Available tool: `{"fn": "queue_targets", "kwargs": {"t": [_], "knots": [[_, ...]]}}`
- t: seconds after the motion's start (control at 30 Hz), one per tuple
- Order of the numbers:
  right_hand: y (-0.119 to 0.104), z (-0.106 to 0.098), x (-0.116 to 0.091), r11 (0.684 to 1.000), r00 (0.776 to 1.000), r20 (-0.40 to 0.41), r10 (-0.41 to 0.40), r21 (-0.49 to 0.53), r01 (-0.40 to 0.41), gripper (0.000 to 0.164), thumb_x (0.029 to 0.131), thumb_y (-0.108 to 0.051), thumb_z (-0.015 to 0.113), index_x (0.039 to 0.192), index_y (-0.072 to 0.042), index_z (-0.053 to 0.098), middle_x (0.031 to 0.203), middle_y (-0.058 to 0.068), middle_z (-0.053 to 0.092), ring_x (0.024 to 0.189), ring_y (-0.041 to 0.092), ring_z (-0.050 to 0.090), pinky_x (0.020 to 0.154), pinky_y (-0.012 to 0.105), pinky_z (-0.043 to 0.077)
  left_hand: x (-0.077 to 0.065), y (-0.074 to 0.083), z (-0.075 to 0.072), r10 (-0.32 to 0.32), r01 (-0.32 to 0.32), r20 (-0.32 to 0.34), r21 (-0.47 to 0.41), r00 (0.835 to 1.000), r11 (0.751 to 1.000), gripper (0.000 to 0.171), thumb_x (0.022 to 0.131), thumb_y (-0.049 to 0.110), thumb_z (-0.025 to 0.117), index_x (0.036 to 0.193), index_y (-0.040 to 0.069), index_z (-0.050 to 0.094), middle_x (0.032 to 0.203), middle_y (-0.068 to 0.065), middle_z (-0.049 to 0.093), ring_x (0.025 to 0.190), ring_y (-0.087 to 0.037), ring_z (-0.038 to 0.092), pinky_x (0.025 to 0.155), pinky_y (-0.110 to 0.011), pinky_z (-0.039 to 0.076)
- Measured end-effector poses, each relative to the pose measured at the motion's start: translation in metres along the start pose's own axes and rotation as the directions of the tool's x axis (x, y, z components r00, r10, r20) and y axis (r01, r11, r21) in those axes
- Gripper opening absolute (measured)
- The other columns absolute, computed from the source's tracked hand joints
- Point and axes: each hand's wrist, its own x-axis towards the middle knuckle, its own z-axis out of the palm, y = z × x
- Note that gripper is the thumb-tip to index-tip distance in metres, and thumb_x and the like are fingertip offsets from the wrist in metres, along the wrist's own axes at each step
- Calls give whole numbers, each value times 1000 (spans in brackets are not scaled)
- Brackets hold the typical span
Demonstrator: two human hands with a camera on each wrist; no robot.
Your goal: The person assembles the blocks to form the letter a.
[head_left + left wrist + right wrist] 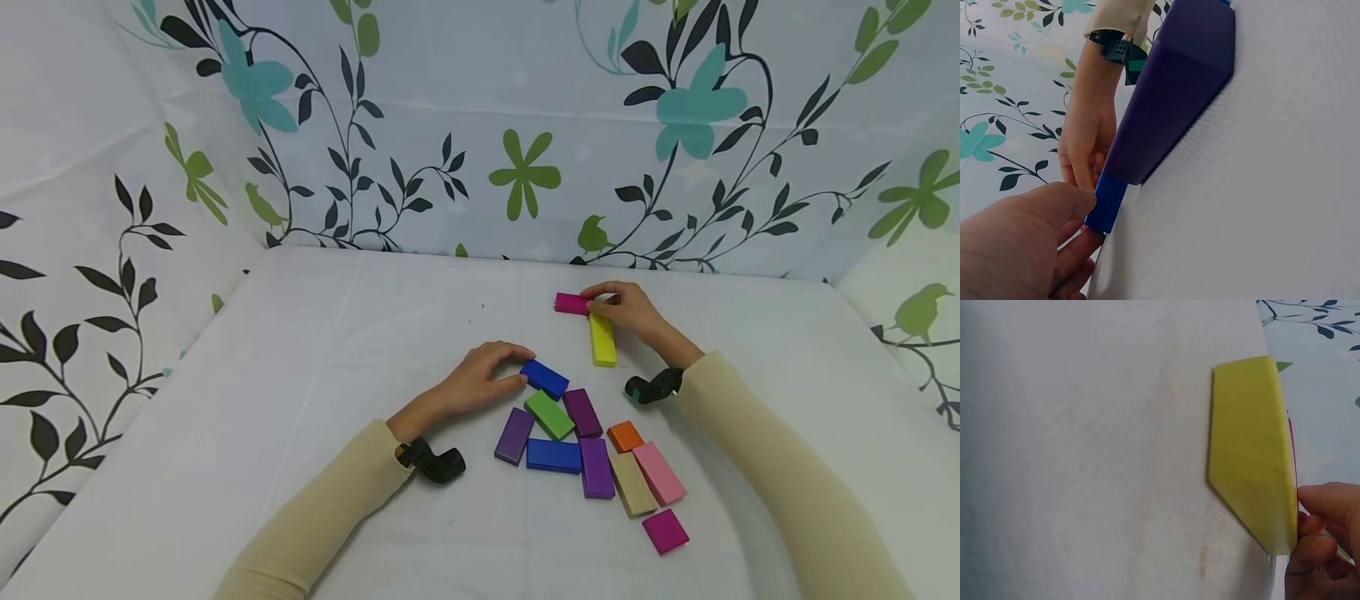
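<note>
My left hand point(480, 379) pinches the left end of a blue block point(545, 379) between thumb and fingers; the left wrist view shows the thumb on this blue block point(1109, 203), beyond a large purple block point(1172, 94). Farther back, my right hand point(624, 308) pinches the right end of a magenta block point(572, 303). Just in front of that one lies a yellow block point(602, 340), its back end close to the fingers. In the right wrist view the yellow block point(1252, 444) hides most of the magenta one. A green block point(550, 415) lies beside the held blue block.
Near the green block are a dark purple block point(582, 413), a violet block point(514, 436), another blue block point(553, 456) and a purple block point(597, 468). Orange point(625, 436), pink point(660, 472), wooden point(633, 485) and magenta point(665, 532) blocks lie to the right on the white cloth point(420, 542).
</note>
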Motion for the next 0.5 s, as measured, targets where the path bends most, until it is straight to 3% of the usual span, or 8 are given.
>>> {"fn": "queue_targets", "kwargs": {"t": [0.5], "knots": [[2,-1,-2,1000,1000,17,-24,0,24,32,100,-14,54,130,-3,61,134,18,53,96,27,48,77,25,42,-1,0,0,8,-8,-3,-2,1000,1000,38,95,18,62,132,6,57,134,-10,58,132,-28,44,112,-51,24]]}}
